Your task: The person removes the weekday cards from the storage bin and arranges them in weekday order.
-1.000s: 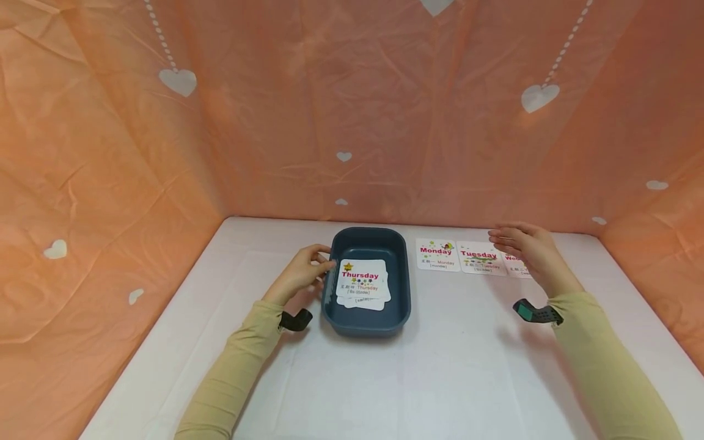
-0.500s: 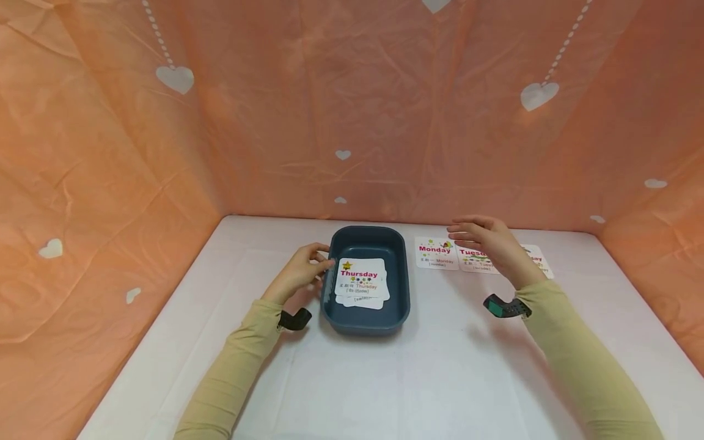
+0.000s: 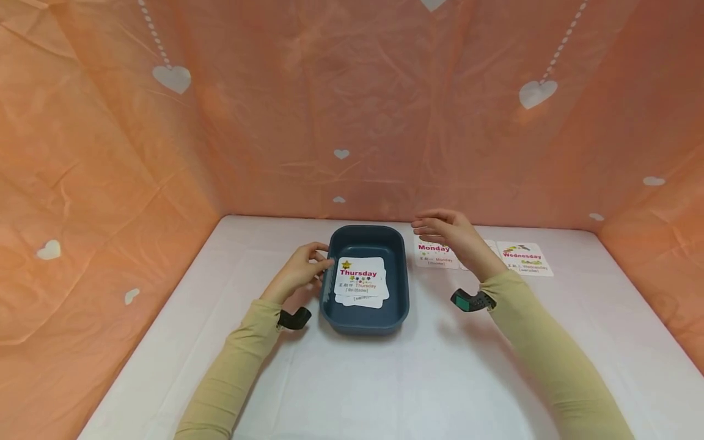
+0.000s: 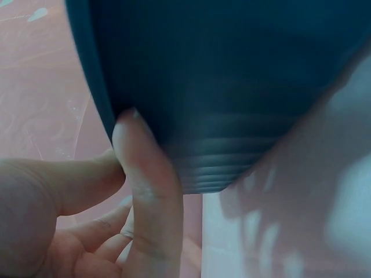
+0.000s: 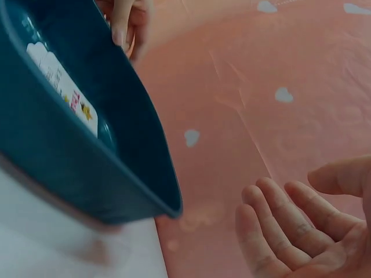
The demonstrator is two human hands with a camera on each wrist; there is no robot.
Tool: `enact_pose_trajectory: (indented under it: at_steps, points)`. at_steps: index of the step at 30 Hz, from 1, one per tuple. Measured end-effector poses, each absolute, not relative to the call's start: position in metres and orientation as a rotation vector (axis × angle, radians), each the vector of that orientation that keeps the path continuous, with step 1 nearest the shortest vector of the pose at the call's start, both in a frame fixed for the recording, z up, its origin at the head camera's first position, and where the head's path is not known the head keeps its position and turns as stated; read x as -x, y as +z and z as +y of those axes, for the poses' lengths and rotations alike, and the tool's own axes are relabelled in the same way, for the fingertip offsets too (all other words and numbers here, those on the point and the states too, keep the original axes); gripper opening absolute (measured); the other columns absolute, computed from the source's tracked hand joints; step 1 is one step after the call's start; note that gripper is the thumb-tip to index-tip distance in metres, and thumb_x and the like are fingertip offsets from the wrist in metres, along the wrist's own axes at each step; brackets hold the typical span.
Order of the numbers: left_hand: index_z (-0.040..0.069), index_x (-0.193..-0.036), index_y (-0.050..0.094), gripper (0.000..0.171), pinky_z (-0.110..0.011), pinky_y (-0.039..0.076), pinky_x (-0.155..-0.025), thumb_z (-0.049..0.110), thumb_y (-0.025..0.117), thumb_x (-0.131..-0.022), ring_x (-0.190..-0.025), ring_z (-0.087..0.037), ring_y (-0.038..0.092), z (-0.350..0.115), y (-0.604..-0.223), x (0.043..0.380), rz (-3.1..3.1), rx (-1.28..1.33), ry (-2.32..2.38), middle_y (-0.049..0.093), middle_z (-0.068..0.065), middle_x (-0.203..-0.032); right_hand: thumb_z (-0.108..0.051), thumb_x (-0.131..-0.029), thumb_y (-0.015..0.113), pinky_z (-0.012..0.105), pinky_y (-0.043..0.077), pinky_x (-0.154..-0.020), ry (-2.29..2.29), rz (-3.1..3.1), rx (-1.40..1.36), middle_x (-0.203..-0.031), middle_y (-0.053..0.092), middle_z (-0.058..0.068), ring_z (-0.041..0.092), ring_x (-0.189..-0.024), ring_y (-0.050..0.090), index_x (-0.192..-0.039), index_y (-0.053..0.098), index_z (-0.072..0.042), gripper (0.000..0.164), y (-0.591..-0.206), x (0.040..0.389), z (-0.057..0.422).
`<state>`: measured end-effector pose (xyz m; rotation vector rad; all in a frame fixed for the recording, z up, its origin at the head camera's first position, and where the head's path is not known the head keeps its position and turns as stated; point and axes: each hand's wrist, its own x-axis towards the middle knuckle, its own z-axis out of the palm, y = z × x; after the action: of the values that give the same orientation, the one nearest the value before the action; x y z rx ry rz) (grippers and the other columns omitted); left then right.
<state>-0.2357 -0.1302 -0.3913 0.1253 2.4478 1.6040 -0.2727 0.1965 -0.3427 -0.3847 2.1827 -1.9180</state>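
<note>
At the left rim of a dark blue plastic basin, my left hand pinches the edge between thumb and finger. The left wrist view shows its fingertips against the basin's wall. Inside the basin lies a stack of white day cards, with the Thursday card on top. My right hand hovers over the cards right of the basin, fingers loosely extended and holding nothing. It partly covers the Monday card and hides nearly all of the middle card. The Wednesday card shows fully.
The basin and the card row lie on a white-covered table. An orange cloth with white hearts closes off the back and both sides. Each wrist carries a dark strap, such as the right wrist strap.
My right hand has moved left along the card row, from over Wednesday to over Monday, uncovering the Wednesday card. My left hand and the basin have stayed in place.
</note>
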Motion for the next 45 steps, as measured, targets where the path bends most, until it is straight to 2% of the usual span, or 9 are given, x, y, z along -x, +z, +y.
enact_pose_trajectory:
  at_steps: [5,6,8,18,27,33,40,45]
  points:
    - [-0.003,-0.133,0.047,0.044,-0.035,0.055,-0.055,0.008,0.062,-0.093,-0.062,-0.023,0.059,-0.131,-0.39,0.236,2.441,-0.119,1.621,0.058,-0.018,-0.092,-0.018,-0.099,0.055,0.036,0.049,-0.092,-1.95,2.135,0.408,-0.123,0.057,0.026,0.036,-0.11,0.059,-0.127,0.054,0.004,0.036,-0.344,0.277,0.178]
    - [-0.002,-0.133,0.048,0.044,-0.033,0.054,-0.053,0.009,0.063,-0.093,-0.06,-0.019,0.058,-0.133,-0.396,0.239,2.44,-0.119,1.628,0.058,-0.016,-0.092,-0.017,-0.099,0.054,0.036,0.049,-0.091,-1.961,2.12,0.408,-0.123,0.057,0.026,0.039,-0.112,0.057,-0.127,0.054,0.004,0.035,-0.346,0.278,0.174]
    - [-0.001,-0.133,0.048,0.044,-0.032,0.054,-0.053,0.009,0.063,-0.093,-0.06,-0.019,0.058,-0.133,-0.396,0.239,2.437,-0.112,1.628,0.058,-0.016,-0.092,-0.017,-0.099,0.055,0.035,0.049,-0.091,-1.964,2.101,0.404,-0.123,0.056,0.027,0.043,-0.114,0.053,-0.126,0.055,0.004,0.034,-0.348,0.279,0.168]
    - [-0.001,-0.133,0.047,0.044,-0.033,0.053,-0.054,0.01,0.062,-0.094,-0.06,-0.019,0.057,-0.135,-0.395,0.236,2.455,-0.109,1.609,0.058,-0.015,-0.09,-0.013,-0.1,0.05,0.038,0.046,-0.095,-1.843,2.032,0.443,-0.125,0.056,0.026,0.036,-0.115,0.056,-0.131,0.051,0.005,0.035,-0.348,0.288,0.139]
    - [-0.002,-0.134,0.046,0.044,-0.032,0.053,-0.053,0.009,0.062,-0.094,-0.06,-0.019,0.058,-0.134,-0.393,0.237,2.453,-0.122,1.61,0.058,-0.015,-0.091,-0.014,-0.099,0.052,0.043,0.042,-0.1,-1.725,2.003,0.46,-0.127,0.054,0.027,0.039,-0.119,0.051,-0.134,0.047,0.008,0.041,-0.35,0.296,0.121]
    - [-0.001,-0.132,0.048,0.043,-0.033,0.053,-0.054,0.01,0.063,-0.093,-0.06,-0.02,0.058,-0.133,-0.394,0.236,2.45,-0.104,1.603,0.059,-0.015,-0.091,-0.016,-0.101,0.049,0.045,0.041,-0.101,-1.574,2.028,0.483,-0.127,0.054,0.027,0.04,-0.119,0.051,-0.135,0.045,0.008,0.042,-0.358,0.301,0.11]
    - [-0.001,-0.131,0.049,0.042,-0.035,0.054,-0.056,0.01,0.063,-0.093,-0.061,-0.019,0.059,-0.132,-0.395,0.236,2.452,-0.109,1.607,0.059,-0.015,-0.09,-0.02,-0.101,0.049,0.039,0.046,-0.095,-1.415,2.125,0.485,-0.121,0.06,0.02,0.033,-0.113,0.057,-0.133,0.051,0.004,0.04,-0.36,0.305,0.101]
    - [0.0,-0.132,0.048,0.043,-0.034,0.054,-0.055,0.011,0.063,-0.093,-0.061,-0.02,0.058,-0.131,-0.394,0.237,2.453,-0.11,1.608,0.059,-0.015,-0.091,-0.017,-0.1,0.051,0.04,0.046,-0.095,-1.347,2.188,0.506,-0.118,0.062,0.02,0.031,-0.112,0.058,-0.13,0.054,0.005,0.037,-0.358,0.307,0.097]
